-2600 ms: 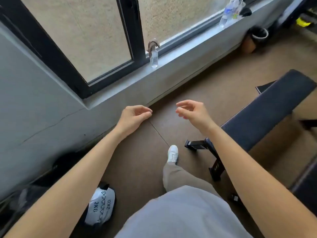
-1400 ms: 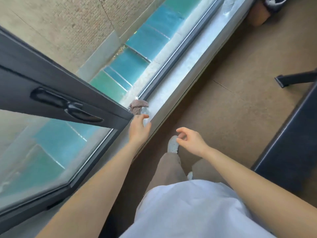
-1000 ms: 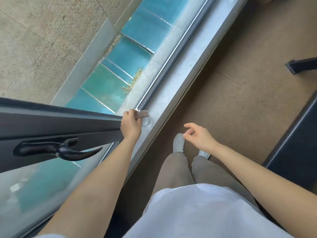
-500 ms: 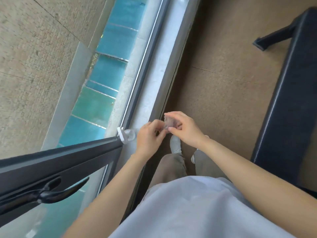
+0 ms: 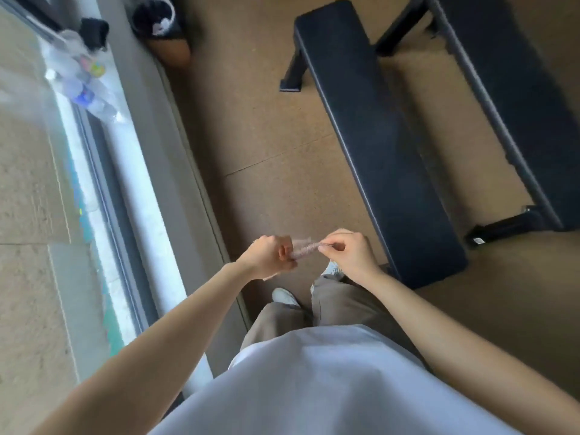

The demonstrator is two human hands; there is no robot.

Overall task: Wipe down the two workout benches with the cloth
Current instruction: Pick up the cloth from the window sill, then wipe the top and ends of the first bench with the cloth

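1. The brown floor (image 5: 276,130) carries both benches and runs along the wall under the window.
2. The nearer bench (image 5: 376,146), a long black pad, stands with its near end just beside the person's right leg.
3. The farther bench (image 5: 518,98) lies alongside it, toward the floor's right edge, partly cut off.
4. The window sill (image 5: 138,189) runs down the left; blurred plastic bottles (image 5: 78,83) crowd its far end.
5. The right hand (image 5: 351,254) pinches one end of the cloth between thumb and fingertips.
6. The left hand (image 5: 270,257) has its fingers curled round the other end.
7. The cloth (image 5: 303,248), small and pinkish-grey, is stretched in the air between both hands, above the floor, near the nearer bench's close end but touching neither bench.
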